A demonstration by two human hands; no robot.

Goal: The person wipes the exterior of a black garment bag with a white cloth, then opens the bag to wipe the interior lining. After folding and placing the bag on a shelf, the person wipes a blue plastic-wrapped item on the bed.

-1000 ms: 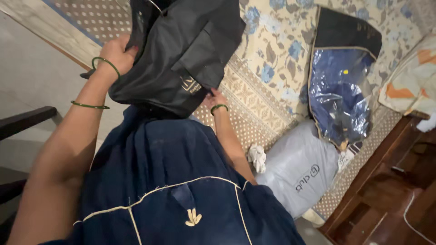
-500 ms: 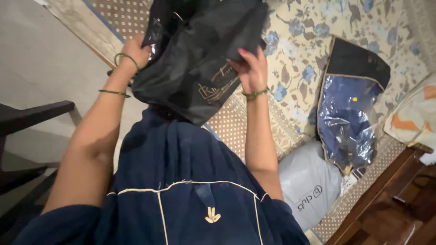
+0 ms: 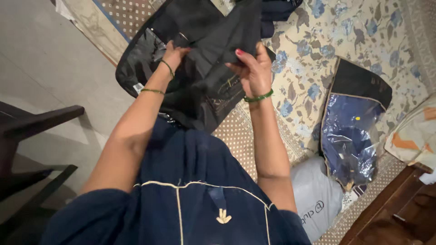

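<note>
i had both hands on the black garment bag (image 3: 200,68), holding it up over the near edge of the flowered bedspread (image 3: 327,41). my left hand (image 3: 175,54) was closed on the bag near its clear plastic panel, and my right hand (image 3: 254,68) pinched a fold of the black fabric at the top, thumb on one side and fingers on the other. the hands were a little apart, with the bag bunched between them.

as far as i could judge, the handling was only partway through: the bag was still crumpled and off the bed, not laid flat or set down (whether anything was inside it i could not tell). a second garment bag with a blue garment behind its clear front (image 3: 352,131) lay on the bedspread to my right, and a grey mailer pouch (image 3: 315,197) sat just below it.

compared with half a second earlier, the bag had come lower and more spread out, my left hand had moved in toward the middle of it, and my right hand gripped higher.
</note>
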